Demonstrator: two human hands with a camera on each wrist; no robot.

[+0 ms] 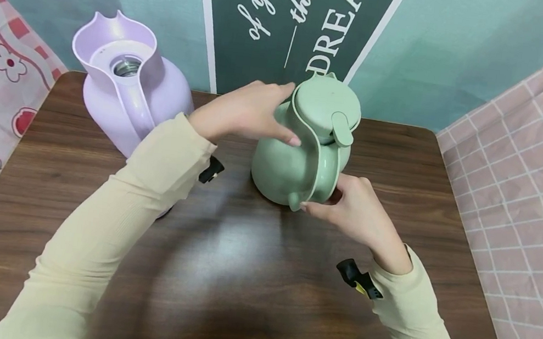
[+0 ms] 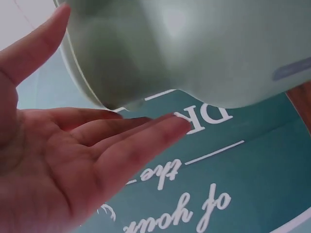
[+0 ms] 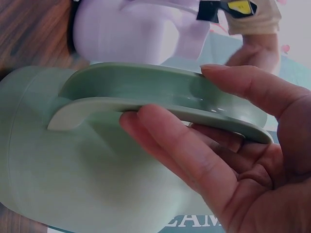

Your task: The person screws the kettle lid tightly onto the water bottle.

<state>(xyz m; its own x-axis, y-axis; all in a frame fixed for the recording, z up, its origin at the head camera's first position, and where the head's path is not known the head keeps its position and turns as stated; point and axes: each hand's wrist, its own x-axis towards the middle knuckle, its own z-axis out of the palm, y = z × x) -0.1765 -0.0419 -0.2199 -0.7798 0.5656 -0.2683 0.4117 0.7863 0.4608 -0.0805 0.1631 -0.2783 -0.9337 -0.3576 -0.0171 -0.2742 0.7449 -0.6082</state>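
Gripping the handle [image 1: 330, 164] of the green jug [image 1: 274, 167], my right hand [image 1: 359, 206] has its fingers curled along one edge and its thumb against the opposite edge, the handle between them. My left hand [image 1: 253, 109] is spread: in the left wrist view I see its fingers out nearly straight and the thumb well apart from them, close by the jug's top. From my feeds I cannot tell whether any of those fingertips touch it. The jug itself sits between my two sets of fingers, over the wooden table [image 1: 237, 309], its lid [image 1: 325, 100] just to the right of the left fingers and the lid's lever [image 1: 342, 130] just beyond the right ones. To the left of my left fingers, past the wrist, the lilac jug [image 1: 171, 87] stands with its top uncovered. Beyond those same fingers hangs a dark lettered panel [image 1: 268, 58].
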